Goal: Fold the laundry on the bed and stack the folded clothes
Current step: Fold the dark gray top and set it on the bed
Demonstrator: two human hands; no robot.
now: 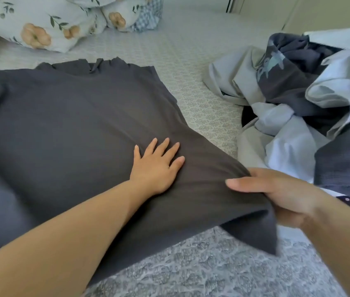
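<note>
The right hand [281,196] pinches the near corner of the dark grey shirt [73,125], thumb on top, fingers curled beneath. The left hand [157,166] presses flat on it, fingers spread. Beyond the right fingers lies the unfolded laundry pile [311,93]; farther off, floral pillows [41,24] on the bed [191,61].

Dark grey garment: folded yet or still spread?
Spread: the dark grey garment lies wide on the bed; right hand grips its edge.

bed [191,61] with shirt [73,125], clothes pile [298,93], pillows [41,28]
</note>
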